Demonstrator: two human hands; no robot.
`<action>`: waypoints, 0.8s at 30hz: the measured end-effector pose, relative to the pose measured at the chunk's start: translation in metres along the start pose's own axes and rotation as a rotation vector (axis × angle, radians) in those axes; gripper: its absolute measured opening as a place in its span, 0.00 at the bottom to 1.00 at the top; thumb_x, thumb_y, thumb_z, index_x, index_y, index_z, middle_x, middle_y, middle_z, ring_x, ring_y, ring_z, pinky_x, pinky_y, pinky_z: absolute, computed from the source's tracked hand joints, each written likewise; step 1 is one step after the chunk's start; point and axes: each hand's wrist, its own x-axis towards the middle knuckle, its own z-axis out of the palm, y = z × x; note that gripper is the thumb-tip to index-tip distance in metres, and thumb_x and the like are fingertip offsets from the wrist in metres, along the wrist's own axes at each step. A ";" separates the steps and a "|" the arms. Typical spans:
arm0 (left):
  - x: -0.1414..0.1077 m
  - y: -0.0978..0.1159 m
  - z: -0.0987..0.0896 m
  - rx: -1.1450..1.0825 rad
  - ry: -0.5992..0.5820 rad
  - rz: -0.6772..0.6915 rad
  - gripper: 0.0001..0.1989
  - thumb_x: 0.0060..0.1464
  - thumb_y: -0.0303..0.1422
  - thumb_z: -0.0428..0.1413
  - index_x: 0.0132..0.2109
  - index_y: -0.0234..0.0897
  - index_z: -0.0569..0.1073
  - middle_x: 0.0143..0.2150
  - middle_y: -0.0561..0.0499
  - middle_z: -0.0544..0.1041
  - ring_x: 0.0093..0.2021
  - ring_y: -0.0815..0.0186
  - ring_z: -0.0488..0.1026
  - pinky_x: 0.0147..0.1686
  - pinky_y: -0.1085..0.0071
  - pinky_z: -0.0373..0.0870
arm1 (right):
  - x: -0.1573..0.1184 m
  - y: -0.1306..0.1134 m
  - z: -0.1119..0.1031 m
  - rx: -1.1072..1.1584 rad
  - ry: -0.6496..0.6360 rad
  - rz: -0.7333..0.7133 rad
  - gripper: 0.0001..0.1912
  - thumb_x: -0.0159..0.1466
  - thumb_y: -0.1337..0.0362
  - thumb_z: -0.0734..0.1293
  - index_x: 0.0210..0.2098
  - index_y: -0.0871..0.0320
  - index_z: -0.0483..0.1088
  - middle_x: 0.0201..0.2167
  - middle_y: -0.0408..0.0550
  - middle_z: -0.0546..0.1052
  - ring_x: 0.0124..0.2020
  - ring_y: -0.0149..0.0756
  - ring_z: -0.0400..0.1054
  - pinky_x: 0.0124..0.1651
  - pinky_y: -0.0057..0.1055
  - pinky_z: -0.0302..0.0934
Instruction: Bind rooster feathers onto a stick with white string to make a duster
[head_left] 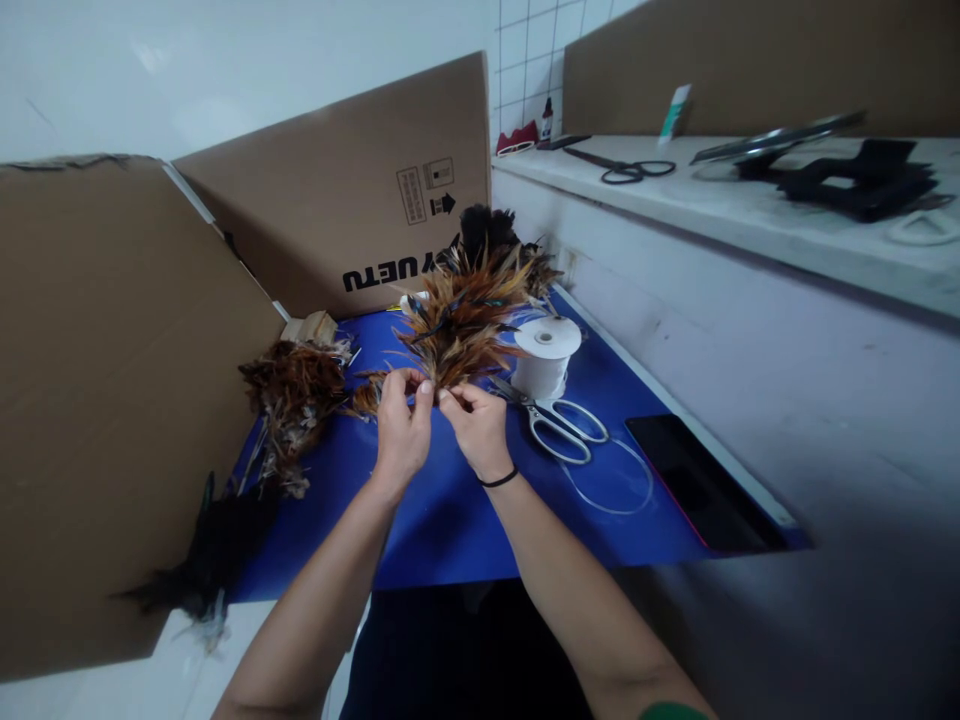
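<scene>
A thick bunch of brown and orange feathers (pixel 469 315) stands fanned out over the blue table. At its base, my left hand (pixel 403 420) and my right hand (pixel 478 425) pinch close together, thumbs towards each other. Both hands are closed on the lower end of the bunch, whose tips point away from me. Just right of my right hand lie silver scissors (pixel 562 428), beside a white spool (pixel 546 365). A thin clear strip (pixel 611 510) curls on the table near the scissor handles.
Brown feathers (pixel 296 385) pile at the table's left, with black feathers (pixel 225 535) at the near left edge. Cardboard panels (pixel 330 180) wall the back and left. A dark tablet (pixel 705 485) lies right. Black scissors (pixel 622 167) rest on a ledge (pixel 750 205).
</scene>
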 end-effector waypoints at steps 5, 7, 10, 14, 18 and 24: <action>0.001 0.000 0.000 0.053 0.018 0.023 0.06 0.57 0.32 0.49 0.33 0.36 0.66 0.32 0.51 0.68 0.33 0.68 0.65 0.35 0.72 0.62 | 0.000 0.000 -0.001 -0.003 0.008 0.010 0.14 0.55 0.58 0.65 0.19 0.61 0.68 0.16 0.38 0.61 0.20 0.26 0.52 0.25 0.25 0.50; -0.001 -0.001 0.000 0.044 0.024 0.020 0.06 0.57 0.33 0.49 0.33 0.36 0.66 0.31 0.51 0.68 0.33 0.68 0.65 0.35 0.71 0.63 | 0.000 0.000 -0.001 0.000 0.013 0.016 0.14 0.55 0.58 0.65 0.20 0.61 0.69 0.16 0.39 0.62 0.20 0.26 0.53 0.25 0.25 0.51; -0.005 -0.003 0.001 -0.066 -0.008 -0.058 0.07 0.56 0.35 0.51 0.33 0.35 0.67 0.32 0.51 0.69 0.33 0.69 0.66 0.36 0.71 0.64 | 0.000 -0.002 -0.001 0.015 0.016 0.021 0.13 0.55 0.58 0.65 0.20 0.61 0.69 0.16 0.39 0.63 0.20 0.26 0.54 0.26 0.25 0.52; -0.008 -0.002 0.002 -0.461 -0.086 -0.348 0.10 0.51 0.38 0.55 0.35 0.35 0.68 0.32 0.52 0.69 0.32 0.70 0.68 0.34 0.72 0.68 | -0.001 -0.005 0.000 0.021 0.020 0.027 0.12 0.55 0.59 0.65 0.20 0.60 0.69 0.16 0.39 0.64 0.20 0.26 0.55 0.25 0.25 0.52; -0.004 0.002 -0.001 -0.714 -0.175 -0.546 0.12 0.45 0.37 0.59 0.30 0.34 0.66 0.29 0.54 0.68 0.31 0.70 0.68 0.31 0.72 0.69 | -0.001 -0.004 -0.001 -0.002 0.015 0.021 0.12 0.55 0.61 0.65 0.19 0.60 0.68 0.15 0.38 0.63 0.19 0.25 0.54 0.24 0.24 0.51; 0.004 0.006 -0.010 -0.704 -0.233 -0.663 0.12 0.41 0.34 0.61 0.28 0.33 0.66 0.24 0.54 0.69 0.25 0.72 0.68 0.25 0.74 0.68 | -0.001 -0.005 -0.001 0.014 -0.013 0.028 0.12 0.56 0.61 0.65 0.20 0.60 0.69 0.16 0.39 0.67 0.19 0.26 0.58 0.25 0.24 0.55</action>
